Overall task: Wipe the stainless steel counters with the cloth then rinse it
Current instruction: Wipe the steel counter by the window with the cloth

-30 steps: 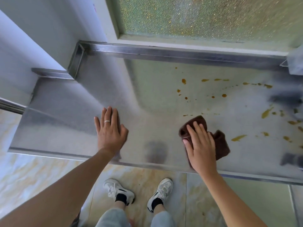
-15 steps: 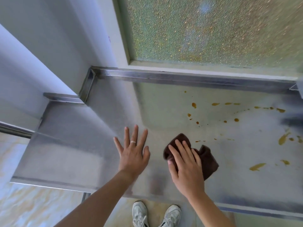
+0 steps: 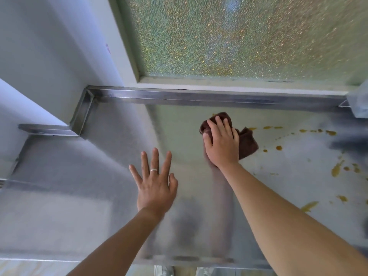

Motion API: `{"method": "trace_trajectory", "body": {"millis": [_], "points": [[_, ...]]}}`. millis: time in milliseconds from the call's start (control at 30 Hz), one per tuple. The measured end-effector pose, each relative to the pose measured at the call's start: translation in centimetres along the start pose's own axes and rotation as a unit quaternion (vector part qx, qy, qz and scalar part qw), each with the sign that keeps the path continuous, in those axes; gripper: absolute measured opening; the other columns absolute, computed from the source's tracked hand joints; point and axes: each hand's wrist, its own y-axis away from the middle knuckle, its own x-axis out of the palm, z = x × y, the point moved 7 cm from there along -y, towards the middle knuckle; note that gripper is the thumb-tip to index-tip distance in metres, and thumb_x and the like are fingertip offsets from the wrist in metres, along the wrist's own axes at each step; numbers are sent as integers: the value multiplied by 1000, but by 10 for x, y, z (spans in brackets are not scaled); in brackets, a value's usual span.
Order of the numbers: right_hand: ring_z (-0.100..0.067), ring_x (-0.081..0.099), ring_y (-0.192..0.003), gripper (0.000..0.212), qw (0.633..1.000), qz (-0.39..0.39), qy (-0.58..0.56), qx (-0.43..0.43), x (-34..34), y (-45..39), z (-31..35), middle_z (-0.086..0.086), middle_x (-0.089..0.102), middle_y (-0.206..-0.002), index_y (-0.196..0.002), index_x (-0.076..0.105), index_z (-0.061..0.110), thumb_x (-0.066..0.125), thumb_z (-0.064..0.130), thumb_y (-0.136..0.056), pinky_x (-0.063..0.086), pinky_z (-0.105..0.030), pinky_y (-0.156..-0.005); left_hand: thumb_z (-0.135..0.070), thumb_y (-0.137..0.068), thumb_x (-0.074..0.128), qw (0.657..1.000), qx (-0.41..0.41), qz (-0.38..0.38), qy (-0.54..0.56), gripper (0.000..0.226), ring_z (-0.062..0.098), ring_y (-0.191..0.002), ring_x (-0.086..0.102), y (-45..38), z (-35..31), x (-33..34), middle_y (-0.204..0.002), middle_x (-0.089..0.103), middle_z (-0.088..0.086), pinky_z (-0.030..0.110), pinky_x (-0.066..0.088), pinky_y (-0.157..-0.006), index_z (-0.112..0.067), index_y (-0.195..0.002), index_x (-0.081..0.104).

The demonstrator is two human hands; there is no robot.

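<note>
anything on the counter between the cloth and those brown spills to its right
Nothing visible. The right hand presses the brown cloth flat on the steel counter, and only bare steel lies between the cloth and the brown spills to its right.

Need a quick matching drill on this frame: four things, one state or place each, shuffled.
1. left hand
2. right hand
3. brown cloth
4. yellow-brown spatters

A. pinned under a palm
B. flat on bare steel, fingers spread
C. scattered at the counter's right side
D. pressing down on the cloth

Pairs: 1-B, 2-D, 3-A, 4-C
</note>
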Motion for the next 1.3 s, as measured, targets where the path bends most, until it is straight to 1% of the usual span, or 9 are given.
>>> {"method": "trace_trajectory", "body": {"millis": [200,400,533,667,900,1000,1100,1200,1300], "points": [[-23,21,-159,56,998,50,5,-23,-13,88,5,1,28,-170,-159,38,30,38,49,-106,24,-48,-126,-44,-100,21,999,32,20,-4,67,27,-157,-21,0,-6,-3,-173,-4,1,71,-5,-120,-32,-164,5],[-20,33,-155,52,999,26,8,-29,-23,166,6,1,38,-166,-153,48,31,50,47,-104,37,-45,-118,-43,-99,11,999,4,28,29,66,27,-157,-20,-31,-48,-2,-173,-3,6,71,-5,-120,-31,-164,10],[-21,27,-157,51,998,20,33,-50,-13,129,7,1,32,-168,-156,45,27,41,44,-108,29,-46,-122,-40,-100,16,1000,-20,3,3,64,30,-159,-8,-43,-63,8,-172,5,9,73,2,-119,-30,-163,18],[-22,22,-159,52,997,26,15,-71,-5,58,12,0,31,-169,-158,41,24,33,43,-110,23,-48,-127,-42,-100,21,999,-22,-9,-23,65,31,-159,-10,-44,-61,14,-172,0,8,70,2,-121,-31,-164,13],[-27,38,-152,46,991,-35,-36,-124,8,-54,16,-3,48,-160,-146,56,20,45,38,-106,30,-50,-122,-40,-97,30,999,-17,-34,-24,66,32,-159,-1,-44,-64,11,-171,14,11,68,7,-123,-29,-162,26],[-28,45,-147,44,992,-65,-42,-97,6,-61,4,-6,54,-155,-142,61,16,47,37,-105,35,-49,-119,-40,-96,31,999,-16,-34,-18,66,33,-159,3,-45,-64,9,-170,17,11,68,9,-123,-28,-160,30],[-30,46,-146,46,995,-93,-15,-12,-8,-57,-43,-8,55,-153,-142,60,14,44,37,-107,35,-48,-120,-39,-93,34,999,-12,-47,-11,67,34,-159,8,-46,-64,9,-169,22,12,69,12,-121,-27,-159,34],[-32,42,-148,49,992,-90,16,84,-22,-59,-99,-11,51,-156,-146,55,13,39,38,-107,31,-49,-122,-38,-93,34,998,-6,-57,-7,67,34,-159,7,-46,-64,10,-169,21,12,69,12,-122,-27,-159,34],[-35,37,-151,49,984,-92,12,151,-21,-60,-105,-12,45,-161,-150,51,13,42,34,-106,26,-51,-124,-38,-93,33,998,-7,-54,-9,68,35,-159,5,-46,-63,11,-170,20,12,68,10,-122,-27,-160,32]]}}
